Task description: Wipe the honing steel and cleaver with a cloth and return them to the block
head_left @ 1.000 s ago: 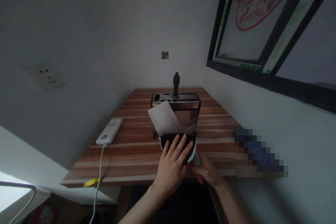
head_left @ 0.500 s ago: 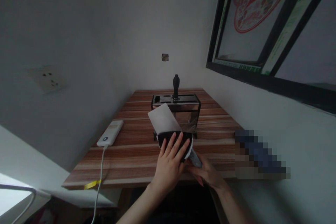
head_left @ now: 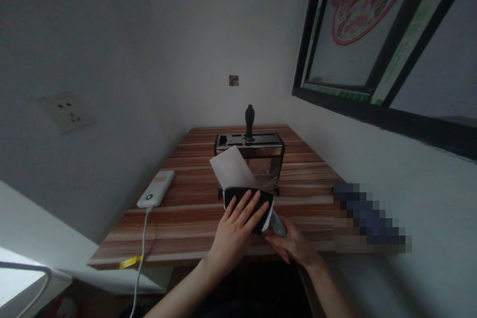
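A kitchen cleaver point(head_left: 231, 166) with a broad pale blade slants up and leftward over the near part of the table. Its grey handle point(head_left: 278, 223) is in my right hand point(head_left: 292, 243), whose fingers are closed round it. Across the lower blade lies a folded black cloth point(head_left: 234, 196) with white edges. My left hand point(head_left: 240, 223) presses on this cloth from above, fingers slightly spread; its thumb is hidden. Just behind the blade stands a knife block point(head_left: 274, 156) with a metal top and clear sides. A black handle point(head_left: 249, 121) sticks up from it.
On the wood-grain table point(head_left: 186, 228), a white power bank point(head_left: 156, 189) lies at the left with a white cable point(head_left: 143, 243) running over the front edge. A blurred dark object point(head_left: 368, 216) is at the right edge. Walls close in both sides; a framed picture point(head_left: 357, 25) hangs right.
My left hand and the cloth have shifted very slightly, and the left forearm has swung a little leftward. The cleaver and my right hand stay nearly in place.
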Motion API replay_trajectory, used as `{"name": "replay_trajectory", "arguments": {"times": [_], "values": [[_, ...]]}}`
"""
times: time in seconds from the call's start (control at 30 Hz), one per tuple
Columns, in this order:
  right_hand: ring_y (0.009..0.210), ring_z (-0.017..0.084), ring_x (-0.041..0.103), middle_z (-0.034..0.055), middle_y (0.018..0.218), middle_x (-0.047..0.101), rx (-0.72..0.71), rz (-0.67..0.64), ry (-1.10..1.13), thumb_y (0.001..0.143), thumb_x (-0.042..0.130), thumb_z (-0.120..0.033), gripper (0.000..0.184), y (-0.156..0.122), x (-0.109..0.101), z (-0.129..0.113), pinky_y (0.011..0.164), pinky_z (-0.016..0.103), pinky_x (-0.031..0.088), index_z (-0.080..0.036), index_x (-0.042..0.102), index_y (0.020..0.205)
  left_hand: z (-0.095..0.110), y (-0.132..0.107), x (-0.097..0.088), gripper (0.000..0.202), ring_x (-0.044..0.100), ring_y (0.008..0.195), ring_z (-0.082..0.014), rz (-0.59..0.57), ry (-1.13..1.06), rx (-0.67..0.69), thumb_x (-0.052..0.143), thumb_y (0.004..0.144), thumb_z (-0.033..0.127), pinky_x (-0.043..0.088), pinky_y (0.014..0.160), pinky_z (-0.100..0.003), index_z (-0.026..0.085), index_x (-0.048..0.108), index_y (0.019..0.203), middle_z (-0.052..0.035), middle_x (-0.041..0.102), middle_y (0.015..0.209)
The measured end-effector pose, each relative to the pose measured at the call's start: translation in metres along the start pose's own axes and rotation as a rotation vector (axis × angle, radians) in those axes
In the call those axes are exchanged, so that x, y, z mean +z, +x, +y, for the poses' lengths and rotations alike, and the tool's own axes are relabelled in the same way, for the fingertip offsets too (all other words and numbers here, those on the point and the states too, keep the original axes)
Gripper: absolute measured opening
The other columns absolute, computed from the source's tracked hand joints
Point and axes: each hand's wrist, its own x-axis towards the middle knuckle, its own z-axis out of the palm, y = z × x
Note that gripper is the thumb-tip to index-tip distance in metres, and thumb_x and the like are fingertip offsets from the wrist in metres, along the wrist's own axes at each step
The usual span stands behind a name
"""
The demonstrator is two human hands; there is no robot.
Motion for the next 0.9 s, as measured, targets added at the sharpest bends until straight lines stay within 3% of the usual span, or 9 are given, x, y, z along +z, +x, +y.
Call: {"name": "replay_trajectory", "arguments": {"times": [0.37,0.6,0.9], "values": [[0.028,0.003,0.036,-0.0085,0.052,0.05,0.005,0.017,0.052,0.072,0.071,-0.034,0.034,0.002,-0.001,0.003,0.028,0.014,0.027,-0.016,0.055,0.097,-0.013,0.003,-0.006,0.06,0.021,0.139,-0.0188,-0.016,0.077,0.116,0.043,0.091,0.019,0.027,0.11,-0.038,0.029,0.021,0.145,0.0008,0.023,0.152],[0.029,0.002,0.035,-0.0078,0.053,0.05,0.005,0.04,0.049,0.07,0.072,-0.035,0.033,0.001,0.001,-0.001,0.028,0.015,0.028,-0.016,0.056,0.091,-0.015,0.005,-0.017,0.068,0.013,0.141,-0.02,-0.089,0.035,0.164,0.038,0.085,0.005,0.024,0.111,-0.041,0.027,0.017,0.146,-0.002,0.019,0.153],[0.029,0.002,0.035,-0.0088,0.052,0.048,0.008,0.03,0.039,0.07,0.072,-0.036,0.033,0.0,0.003,-0.006,0.028,0.015,0.028,-0.016,0.055,0.089,-0.015,0.005,-0.01,0.072,0.007,0.141,-0.023,-0.1,-0.064,0.163,0.037,0.081,0.0,0.024,0.111,-0.043,0.02,0.015,0.146,-0.0072,0.013,0.154]]}}
